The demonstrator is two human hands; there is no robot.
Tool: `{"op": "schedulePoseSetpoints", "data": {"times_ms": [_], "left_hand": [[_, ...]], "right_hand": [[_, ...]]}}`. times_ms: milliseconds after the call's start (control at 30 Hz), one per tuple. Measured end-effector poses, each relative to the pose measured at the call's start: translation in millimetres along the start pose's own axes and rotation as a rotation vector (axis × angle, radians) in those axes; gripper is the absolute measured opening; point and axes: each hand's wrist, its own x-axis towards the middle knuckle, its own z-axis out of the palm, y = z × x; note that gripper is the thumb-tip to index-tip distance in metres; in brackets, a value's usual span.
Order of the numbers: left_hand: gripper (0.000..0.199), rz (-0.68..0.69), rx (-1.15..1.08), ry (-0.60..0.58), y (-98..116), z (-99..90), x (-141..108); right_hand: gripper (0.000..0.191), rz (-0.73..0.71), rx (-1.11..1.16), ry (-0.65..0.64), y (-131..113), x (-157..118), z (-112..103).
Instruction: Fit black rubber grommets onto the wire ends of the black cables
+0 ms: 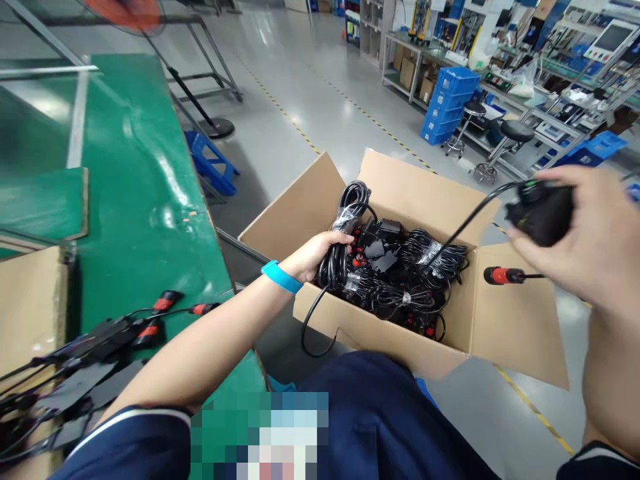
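My left hand (327, 257), with a blue wristband above it, is closed around a bundled black cable (334, 270) at the near left rim of an open cardboard box (390, 333). Off to the right, above the box's flap, my right hand (585, 227) grips a black connector housing (543, 210). A black cable arcs from that housing down toward the box. A red and black plug (504, 275) hangs on a cord below the hand. Inside the box lie several coiled cables (433, 257), tied with clear wrap, among black parts with red rings.
On the left, a green-topped table (150, 173) carries black cable assemblies (100, 360) with red-ringed plugs. A blue stool (213, 163) stands beside it. Farther back are stacked blue crates (450, 103), a round stool (517, 130) and workbenches. Yellow-black tape marks the floor.
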Motion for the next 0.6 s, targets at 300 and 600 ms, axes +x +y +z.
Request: {"op": "schedulePoseSetpoints", "data": {"times_ms": [300,600], "left_hand": [[0.01,-0.114,-0.012,0.031,-42,-8.4,51],[0.009,-0.268,-0.019,0.011,-67,-28.3,75]], "right_hand": [[0.057,-0.066,0.228,-0.297,-36,8,70],[0.052,-0.013,0.629,-0.825,-25,-41,166]]}}
